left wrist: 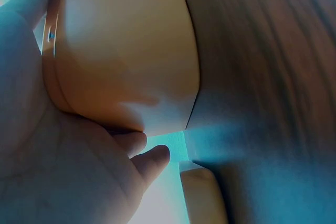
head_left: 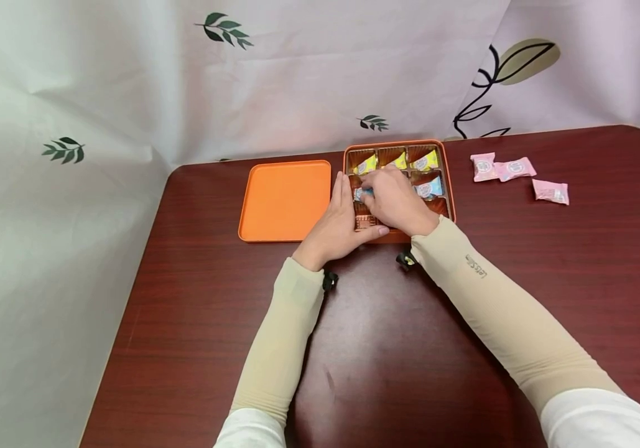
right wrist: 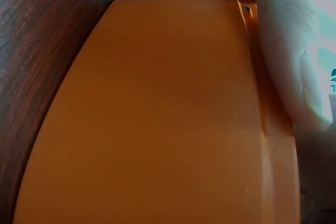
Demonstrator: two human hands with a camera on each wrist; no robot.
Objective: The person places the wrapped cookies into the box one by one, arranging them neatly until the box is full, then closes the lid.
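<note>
An orange box (head_left: 449, 186) with a dark divided tray sits near the table's back edge. My left hand (head_left: 333, 227) lies along its left side, fingers straight and thumb on the front rim. The left wrist view shows this hand (left wrist: 68, 166) against the box's orange wall (left wrist: 126, 45); its thumb (right wrist: 289, 66) also shows in the right wrist view. My right hand (head_left: 395, 199) reaches into the box and pinches a blue-wrapped candy (head_left: 359, 194) in the middle row's left compartment. Another blue candy (head_left: 428, 188) lies in that row's right compartment. Yellow candies (head_left: 424, 161) fill the back row.
The orange lid (head_left: 286, 202) lies on the table just left of the box. Three pink-wrapped candies (head_left: 515, 168) lie to the right of the box. A patterned white cloth (head_left: 297, 81) hangs behind the dark red wooden table (head_left: 202, 311).
</note>
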